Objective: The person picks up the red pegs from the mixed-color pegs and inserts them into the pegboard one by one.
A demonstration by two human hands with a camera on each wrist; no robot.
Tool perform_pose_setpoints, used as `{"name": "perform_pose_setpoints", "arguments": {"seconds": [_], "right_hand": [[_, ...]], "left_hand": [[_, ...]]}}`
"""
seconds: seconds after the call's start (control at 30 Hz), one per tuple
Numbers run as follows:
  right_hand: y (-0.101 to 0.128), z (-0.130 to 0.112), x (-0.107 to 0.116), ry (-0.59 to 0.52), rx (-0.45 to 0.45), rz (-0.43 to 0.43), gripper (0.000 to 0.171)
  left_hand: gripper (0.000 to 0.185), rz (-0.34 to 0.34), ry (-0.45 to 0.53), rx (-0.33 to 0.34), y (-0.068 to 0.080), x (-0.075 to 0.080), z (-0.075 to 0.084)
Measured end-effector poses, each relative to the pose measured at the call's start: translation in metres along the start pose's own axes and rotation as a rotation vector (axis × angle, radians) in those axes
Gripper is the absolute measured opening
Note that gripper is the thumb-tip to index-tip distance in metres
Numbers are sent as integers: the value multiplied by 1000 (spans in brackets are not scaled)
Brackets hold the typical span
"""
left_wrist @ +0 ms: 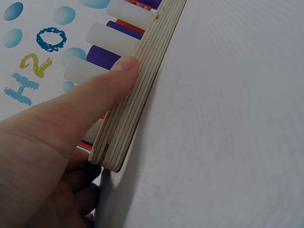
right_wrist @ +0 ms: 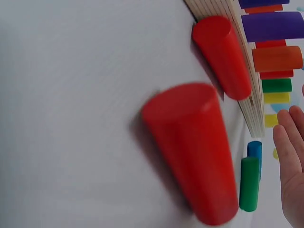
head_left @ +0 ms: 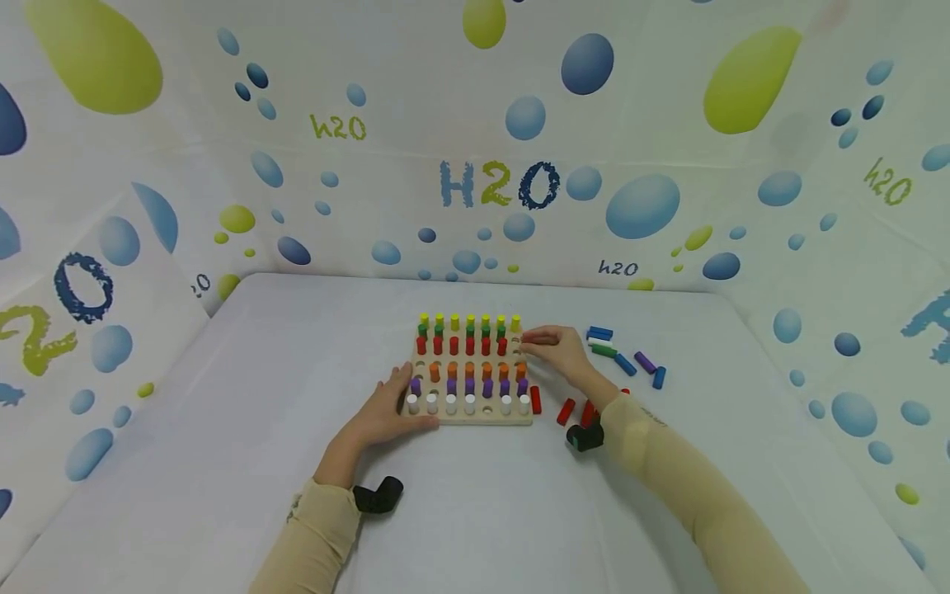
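The left hand (head_left: 386,412) is pressing flat, fingers straight, against the wooden pegboard (head_left: 475,412) on the bench (head_left: 223,412), steadying it, while the right hand (head_left: 560,351) is reaching its far right edge, apparently pinching a red peg (head_left: 536,338), though blur hides the grip.

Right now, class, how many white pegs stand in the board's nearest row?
6 white pegs in the wooden board's near row: four left of an empty hole, two right of it. None seems hidden there.
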State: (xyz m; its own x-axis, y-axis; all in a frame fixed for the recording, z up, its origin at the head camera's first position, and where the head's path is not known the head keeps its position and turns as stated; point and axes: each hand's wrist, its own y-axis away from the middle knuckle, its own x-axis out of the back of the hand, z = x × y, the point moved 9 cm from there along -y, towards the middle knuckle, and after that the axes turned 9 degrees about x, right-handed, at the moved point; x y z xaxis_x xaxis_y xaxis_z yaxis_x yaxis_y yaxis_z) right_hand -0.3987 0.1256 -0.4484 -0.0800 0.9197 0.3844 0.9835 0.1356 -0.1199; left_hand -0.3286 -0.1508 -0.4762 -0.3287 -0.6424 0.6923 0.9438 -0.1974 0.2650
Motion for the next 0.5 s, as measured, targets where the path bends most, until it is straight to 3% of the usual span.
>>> {"name": "perform_pose_setpoints", "arguments": {"seconds": [0.5], "right_hand": [[20, 9, 24, 69, 14, -3, 30]], "left_hand": [[112, -9, -10, 3, -2, -1, -1]]}}
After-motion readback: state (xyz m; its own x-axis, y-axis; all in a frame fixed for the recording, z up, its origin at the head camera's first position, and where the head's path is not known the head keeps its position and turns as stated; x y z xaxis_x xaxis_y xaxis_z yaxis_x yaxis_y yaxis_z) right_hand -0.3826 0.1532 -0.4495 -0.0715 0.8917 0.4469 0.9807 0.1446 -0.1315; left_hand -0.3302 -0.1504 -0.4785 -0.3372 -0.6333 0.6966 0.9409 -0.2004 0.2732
